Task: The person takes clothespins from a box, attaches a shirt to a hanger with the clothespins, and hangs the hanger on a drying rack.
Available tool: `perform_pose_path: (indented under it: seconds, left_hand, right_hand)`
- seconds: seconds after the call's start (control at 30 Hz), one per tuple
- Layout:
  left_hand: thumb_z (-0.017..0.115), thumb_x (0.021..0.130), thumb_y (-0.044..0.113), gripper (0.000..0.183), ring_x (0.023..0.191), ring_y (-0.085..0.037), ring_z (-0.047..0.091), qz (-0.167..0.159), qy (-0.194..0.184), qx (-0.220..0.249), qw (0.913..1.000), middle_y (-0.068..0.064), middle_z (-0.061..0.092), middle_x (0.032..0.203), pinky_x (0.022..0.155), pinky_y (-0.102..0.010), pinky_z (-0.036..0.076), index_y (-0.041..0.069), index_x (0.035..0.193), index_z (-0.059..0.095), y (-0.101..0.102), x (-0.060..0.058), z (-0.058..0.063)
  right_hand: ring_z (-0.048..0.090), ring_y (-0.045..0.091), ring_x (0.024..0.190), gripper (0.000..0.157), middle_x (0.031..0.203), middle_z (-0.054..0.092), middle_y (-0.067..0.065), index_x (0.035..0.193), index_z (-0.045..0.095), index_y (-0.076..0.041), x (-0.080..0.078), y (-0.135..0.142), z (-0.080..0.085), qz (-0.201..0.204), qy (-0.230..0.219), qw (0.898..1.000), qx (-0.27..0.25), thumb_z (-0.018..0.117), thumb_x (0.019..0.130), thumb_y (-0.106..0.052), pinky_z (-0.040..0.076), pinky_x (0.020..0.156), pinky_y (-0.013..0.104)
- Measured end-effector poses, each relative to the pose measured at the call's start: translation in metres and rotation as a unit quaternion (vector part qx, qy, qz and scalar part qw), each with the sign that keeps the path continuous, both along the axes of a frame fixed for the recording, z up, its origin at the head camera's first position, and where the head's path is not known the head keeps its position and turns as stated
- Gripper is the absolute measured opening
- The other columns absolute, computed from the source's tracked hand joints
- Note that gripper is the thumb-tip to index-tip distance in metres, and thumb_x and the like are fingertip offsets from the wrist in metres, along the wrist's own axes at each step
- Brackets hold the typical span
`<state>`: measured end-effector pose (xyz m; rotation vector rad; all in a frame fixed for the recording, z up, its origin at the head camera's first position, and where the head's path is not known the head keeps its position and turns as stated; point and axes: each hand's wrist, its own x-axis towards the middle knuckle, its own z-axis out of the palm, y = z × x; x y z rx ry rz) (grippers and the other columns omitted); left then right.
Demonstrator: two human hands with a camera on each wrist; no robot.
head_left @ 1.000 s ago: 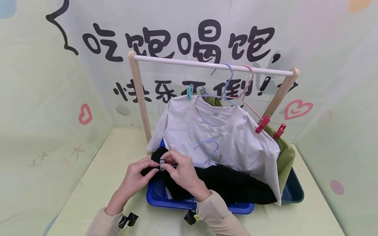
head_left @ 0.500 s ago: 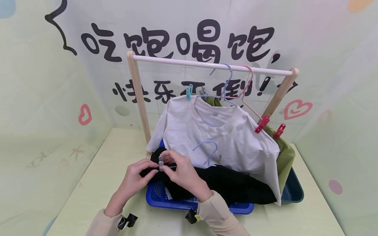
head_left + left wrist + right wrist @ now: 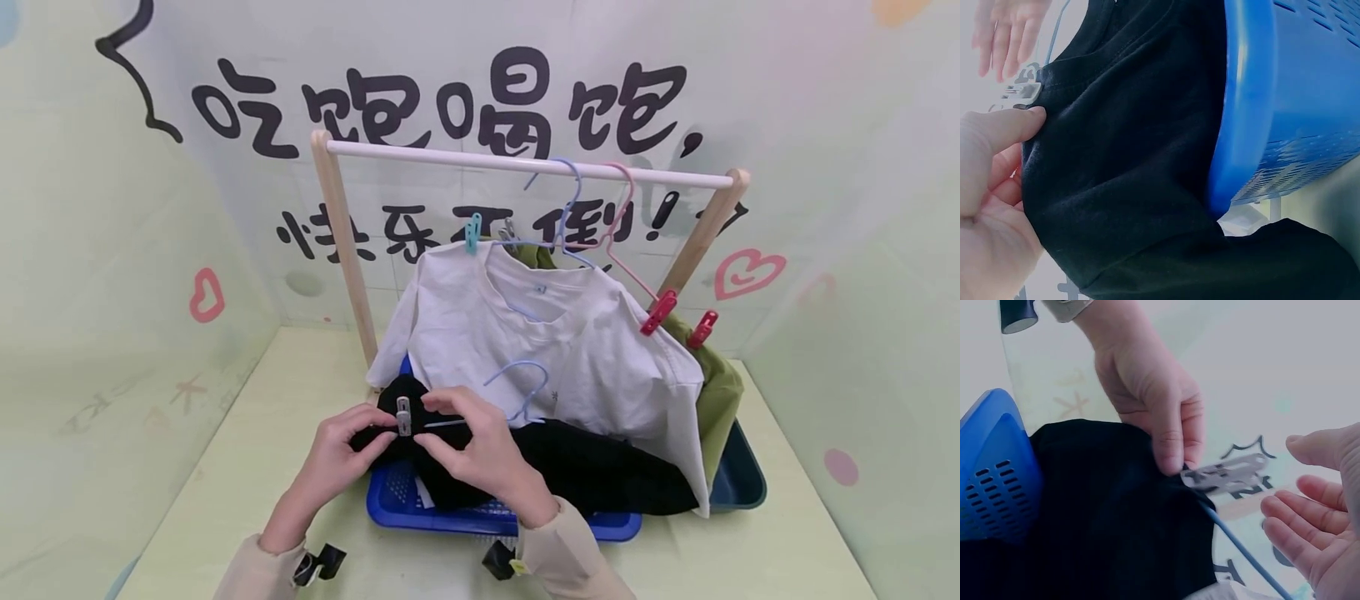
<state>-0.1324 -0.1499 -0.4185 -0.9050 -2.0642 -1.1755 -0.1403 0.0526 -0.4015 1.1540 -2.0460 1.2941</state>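
Note:
My left hand (image 3: 341, 446) pinches the shoulder edge of a black garment (image 3: 1129, 144) between thumb and fingers. Right beside those fingertips, a grey clothespin (image 3: 1225, 474) is clipped on the garment's edge, where the blue hanger (image 3: 1241, 544) runs into the cloth. In the head view the hook of that hanger stands up behind the black cloth. My right hand (image 3: 480, 442) is apart from the clothespin, thumb and fingers spread, with nothing between them. Part of the garment lies over a blue perforated basket (image 3: 442, 521).
Behind, a rack with a white rod (image 3: 450, 155) carries a white shirt (image 3: 457, 317) and a green garment (image 3: 723, 387) on hangers. Red clothespins (image 3: 660, 312) and a teal clothespin (image 3: 472, 232) grip them. A dark green bin (image 3: 742, 492) stands at the right.
My right hand has let go of the grey clothespin and drawn back to the right, its fingers spreading. The clothespin stays on the black garment; my left hand keeps its pinch.

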Motion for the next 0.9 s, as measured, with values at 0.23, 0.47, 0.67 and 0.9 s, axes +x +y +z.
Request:
perform_pose_path:
  seconds: [0.23,0.47,0.67,0.9]
  left_hand:
    - [0.071,0.055,-0.026,0.032,0.07,-0.02,0.062,-0.001,-0.004,0.006,1.0,-0.013,0.064,0.074,0.076,-0.01,0.044,-0.004,0.078,0.065,0.002,0.002,0.005]
    - [0.071,0.054,-0.026,0.032,0.069,-0.02,0.061,0.004,-0.005,0.008,0.9999,-0.012,0.064,0.074,0.075,-0.009,0.043,-0.004,0.077,0.065,0.004,0.001,0.005]
    - [0.071,0.055,-0.026,0.032,0.07,-0.02,0.062,0.006,-0.012,0.007,0.9999,-0.012,0.064,0.074,0.075,-0.009,0.043,-0.004,0.077,0.065,0.004,0.0,0.003]
    - [0.071,0.055,-0.027,0.032,0.07,-0.02,0.061,0.0,-0.013,0.01,0.9999,-0.012,0.064,0.074,0.076,-0.009,0.043,-0.004,0.076,0.065,0.004,0.0,0.003]
  right_hand:
    - [0.066,0.019,0.083,0.033,0.092,0.066,0.012,0.101,0.062,0.001,0.013,0.031,-0.003,-0.016,0.05,0.998,-0.035,0.075,0.071,0.003,0.052,0.076,0.023]
    - [0.065,0.025,0.074,0.021,0.086,0.065,0.017,0.095,0.061,0.008,0.031,0.071,0.004,-0.052,0.067,0.994,-0.067,0.072,0.078,0.0,0.053,0.071,0.025]
    - [0.066,0.02,0.078,0.023,0.09,0.067,0.014,0.097,0.065,0.003,0.035,0.117,-0.027,-0.132,0.048,0.986,-0.085,0.074,0.077,-0.003,0.051,0.074,0.02]
    - [0.066,0.017,0.078,0.035,0.087,0.066,0.018,0.094,0.064,0.007,0.048,0.154,-0.032,-0.199,0.023,0.975,-0.101,0.074,0.063,0.018,0.051,0.073,0.018]
